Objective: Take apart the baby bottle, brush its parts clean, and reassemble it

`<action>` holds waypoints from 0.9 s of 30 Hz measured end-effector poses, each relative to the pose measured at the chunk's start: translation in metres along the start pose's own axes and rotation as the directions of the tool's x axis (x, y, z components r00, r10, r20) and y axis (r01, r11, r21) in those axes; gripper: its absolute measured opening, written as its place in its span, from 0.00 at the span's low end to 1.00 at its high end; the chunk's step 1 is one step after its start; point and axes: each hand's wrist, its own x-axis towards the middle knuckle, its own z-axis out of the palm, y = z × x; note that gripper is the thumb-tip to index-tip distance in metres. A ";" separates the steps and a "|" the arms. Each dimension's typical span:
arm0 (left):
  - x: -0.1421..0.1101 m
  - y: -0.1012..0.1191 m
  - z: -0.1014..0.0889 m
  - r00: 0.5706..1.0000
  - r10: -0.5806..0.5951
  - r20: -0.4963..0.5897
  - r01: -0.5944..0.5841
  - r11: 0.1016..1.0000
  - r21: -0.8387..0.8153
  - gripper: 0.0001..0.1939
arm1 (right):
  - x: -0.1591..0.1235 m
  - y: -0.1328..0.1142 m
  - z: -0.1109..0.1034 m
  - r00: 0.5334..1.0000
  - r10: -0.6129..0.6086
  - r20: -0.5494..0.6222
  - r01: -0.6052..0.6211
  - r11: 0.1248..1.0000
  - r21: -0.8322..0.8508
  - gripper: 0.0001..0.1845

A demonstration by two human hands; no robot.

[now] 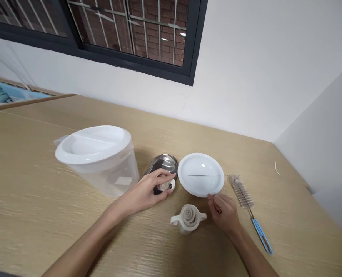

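My left hand point(152, 188) reaches over a shiny kidney-shaped metal tray point(160, 159), its thumb and fingers closed around a small white ring cap with a translucent centre point(172, 184). To the right lies a shallow white bowl point(201, 188), with a thin straight wire point(201, 175) across it. Fingers curled, my right hand point(224, 211) pinches at the bowl's near rim. Between my hands, closer to me, stands an uncapped translucent bottle point(188, 219) with two side handles; ringed parts show inside its mouth.
A bottle brush point(242, 194) with a blue handle lies right of my right hand. At the left stands a large translucent container point(110, 173) with a white oval lid. A thin white strip point(277, 168) lies far right. Behind the wooden table point(147, 246) rises a white wall with a barred window.
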 end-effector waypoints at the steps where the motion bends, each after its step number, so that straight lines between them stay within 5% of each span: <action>1: 0.000 0.000 0.000 1.000 -0.007 0.000 0.007 1.000 0.007 0.21 | 0.000 0.000 0.000 1.000 -0.001 -0.002 0.001 1.000 -0.004 0.23; 6: 0.001 -0.002 0.000 0.998 -0.045 -0.038 0.047 0.998 0.041 0.24 | 0.000 0.000 0.000 1.000 -0.010 -0.001 0.010 1.000 -0.008 0.23; 13: 0.000 -0.003 0.002 0.964 0.045 -0.262 -0.034 0.998 0.047 0.20 | 0.002 -0.001 -0.002 1.000 -0.015 -0.011 0.015 1.000 -0.017 0.22; 19: 0.000 0.005 0.005 0.852 0.229 -0.471 -0.242 0.970 0.034 0.13 | 0.003 0.003 -0.008 1.000 0.011 -0.026 -0.013 0.998 -0.062 0.24; 27: 0.002 0.014 0.009 0.665 0.475 -0.576 -0.493 0.859 0.138 0.02 | 0.009 0.004 -0.020 0.982 0.024 -0.190 -0.056 0.984 -0.168 0.26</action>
